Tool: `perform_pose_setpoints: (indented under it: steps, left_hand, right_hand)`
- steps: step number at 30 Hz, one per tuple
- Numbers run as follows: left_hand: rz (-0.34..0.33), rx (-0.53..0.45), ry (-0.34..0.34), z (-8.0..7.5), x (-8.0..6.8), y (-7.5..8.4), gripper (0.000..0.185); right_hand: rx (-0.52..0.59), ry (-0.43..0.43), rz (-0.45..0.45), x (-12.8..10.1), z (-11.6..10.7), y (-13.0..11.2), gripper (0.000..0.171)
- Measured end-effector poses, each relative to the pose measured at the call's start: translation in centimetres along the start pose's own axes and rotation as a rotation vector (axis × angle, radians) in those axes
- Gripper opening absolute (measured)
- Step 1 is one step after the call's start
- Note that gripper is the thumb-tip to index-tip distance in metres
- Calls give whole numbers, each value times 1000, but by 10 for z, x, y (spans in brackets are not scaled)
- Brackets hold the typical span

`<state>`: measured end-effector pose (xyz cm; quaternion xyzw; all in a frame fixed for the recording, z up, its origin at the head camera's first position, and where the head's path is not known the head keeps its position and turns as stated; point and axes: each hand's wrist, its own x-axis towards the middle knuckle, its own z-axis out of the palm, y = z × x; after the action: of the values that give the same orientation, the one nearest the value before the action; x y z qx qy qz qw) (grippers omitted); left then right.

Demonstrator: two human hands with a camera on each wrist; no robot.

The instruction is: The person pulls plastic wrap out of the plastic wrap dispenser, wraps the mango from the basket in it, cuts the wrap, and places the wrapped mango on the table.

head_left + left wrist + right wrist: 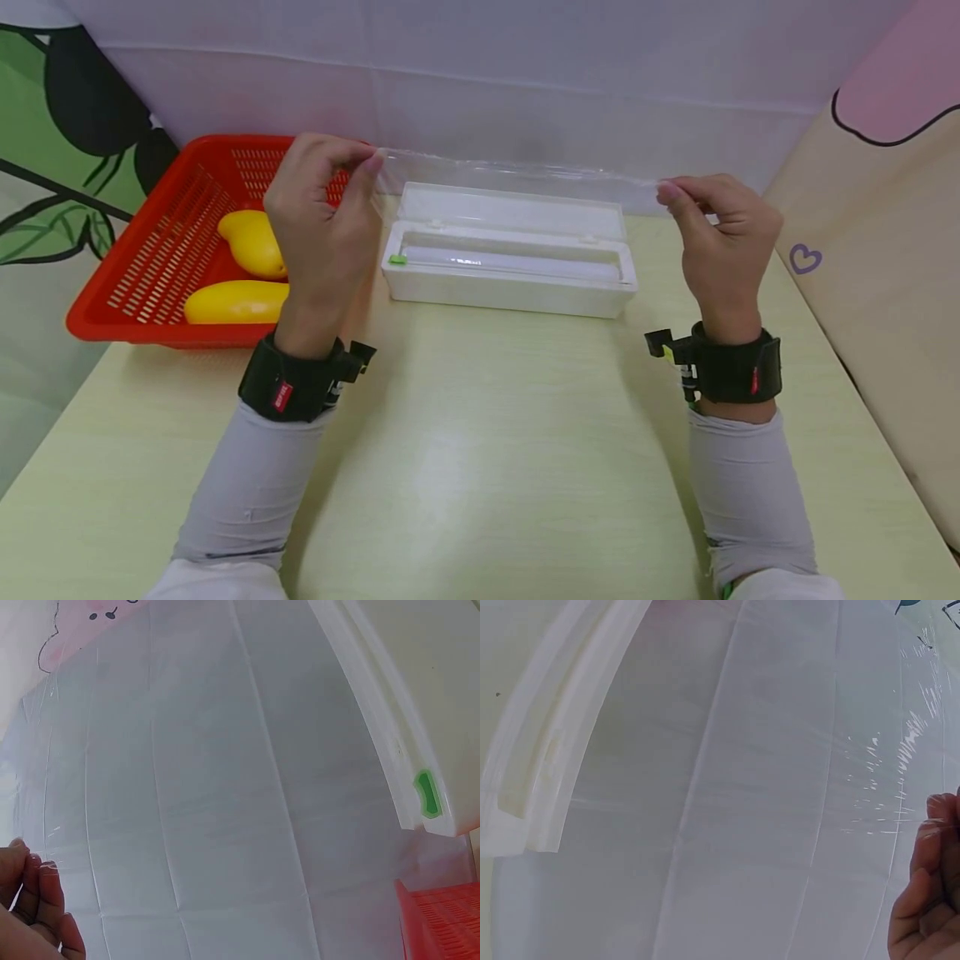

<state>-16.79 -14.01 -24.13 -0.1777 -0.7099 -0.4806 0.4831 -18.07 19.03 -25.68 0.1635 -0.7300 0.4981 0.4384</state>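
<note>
The left hand (322,221) pinches one upper corner of a sheet of clear cling film (517,177) between thumb and fingertips, and the right hand (720,237) pinches the opposite corner the same way. Both hands are raised above the tabletop (480,433), with the film stretched between them. The sheet rises from the roll lying in the open white dispenser box (510,267), which sits on the tabletop just beyond and between the wrists, lid tipped back toward the wall. In the wrist views the film shows only as faint glints and creases near the fingertips (45,889), so its lower edge is hard to trace.

To do this step well, I would keep the two pinches level and pull evenly, so the film stays taut and does not fold onto itself. The grip should stay at the very corners, with the hands well apart; letting them drift together would likely let the sheet cling and wrinkle. The small green slider (397,259) at the left end of the box looks like the cutter, though that is a judgement.

To the left, a red slotted basket (135,275) holds two yellow mangoes (236,302), close to the left wrist.
</note>
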Motion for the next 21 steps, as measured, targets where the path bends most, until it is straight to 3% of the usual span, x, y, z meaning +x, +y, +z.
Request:
perform_pose_setpoints:
  steps: [12, 21]
  left_hand:
    - [-3, -1, 13, -3, 1, 10, 22]
    - [4, -5, 29, -5, 2, 15, 21]
  right_hand:
    - [22, 20, 14, 1, -4, -15, 6]
    - [40, 42, -14, 1, -5, -12, 7]
